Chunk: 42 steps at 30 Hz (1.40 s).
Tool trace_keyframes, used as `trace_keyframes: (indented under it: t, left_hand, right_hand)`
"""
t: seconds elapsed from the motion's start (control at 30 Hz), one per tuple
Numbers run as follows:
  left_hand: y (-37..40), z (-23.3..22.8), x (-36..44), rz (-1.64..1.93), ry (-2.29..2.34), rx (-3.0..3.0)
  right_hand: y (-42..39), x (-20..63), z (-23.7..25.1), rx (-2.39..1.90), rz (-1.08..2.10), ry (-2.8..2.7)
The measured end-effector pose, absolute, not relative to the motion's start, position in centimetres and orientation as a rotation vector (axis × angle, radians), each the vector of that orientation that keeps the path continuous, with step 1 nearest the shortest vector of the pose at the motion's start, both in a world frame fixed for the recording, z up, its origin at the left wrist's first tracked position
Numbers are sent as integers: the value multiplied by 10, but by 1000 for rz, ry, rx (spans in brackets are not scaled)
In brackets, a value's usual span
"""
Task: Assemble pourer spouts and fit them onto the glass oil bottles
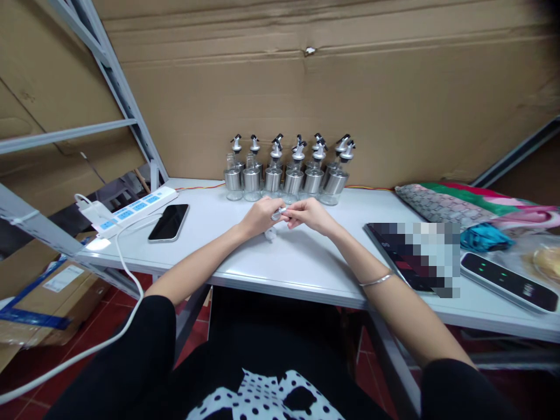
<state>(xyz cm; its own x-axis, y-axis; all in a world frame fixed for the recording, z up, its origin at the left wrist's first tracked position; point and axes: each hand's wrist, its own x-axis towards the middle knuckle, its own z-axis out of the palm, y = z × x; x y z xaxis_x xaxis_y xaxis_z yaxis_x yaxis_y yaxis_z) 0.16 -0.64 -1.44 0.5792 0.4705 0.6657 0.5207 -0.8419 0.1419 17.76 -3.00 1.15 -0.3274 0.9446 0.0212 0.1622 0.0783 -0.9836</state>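
Observation:
My left hand (263, 216) and my right hand (310, 214) meet over the middle of the table, fingers closed. Between them is a small silver-white part (278, 214), gripped by the left fingers and pinched at its right end by my right fingertips. Its exact kind is too small to tell. A small whitish, clear-looking piece (271, 235) lies on the table just below my left hand. Behind the hands stand several glass oil bottles (272, 181) with steel sleeves. Most carry silver pourer tops with black levers; two front-left bottles (251, 178) show bare glass necks.
A phone (169, 223) and a white power strip (135, 210) with cables lie on the left of the white table (280, 262). To the right are a partly blurred tablet-like device (394, 256), a black-topped device (507, 282) and colourful fabric (459, 204). Cardboard (280, 87) stands behind.

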Motion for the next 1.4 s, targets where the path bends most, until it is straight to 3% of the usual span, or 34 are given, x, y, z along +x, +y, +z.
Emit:
trace_keyframes:
  t: [0.3, 0.6, 0.87, 1.07, 1.23, 1.4]
  left_hand:
    - [-2, -16, -1, -1091, -874, -2814]
    - [6, -18, -12, -1164, -975, -2652]
    - [9, -20, -12, -1145, -983, -2639]
    - [9, -19, -13, -1129, -986, -2652]
    - [8, -18, -14, -1113, -1009, -2654]
    - [8, -18, -14, -1098, -1031, -2669]
  right_hand:
    - [-28, 190, 14, -1389, 1209, -1978]
    - [-25, 209, 16, -1481, 1301, -2074]
    - [-23, 212, 17, -1457, 1156, -2105]
    - [-21, 216, 18, -1514, 863, -2282]
    - [-19, 225, 18, -1461, 1098, -2437]
    - [-17, 224, 14, -1476, 1023, -2524]
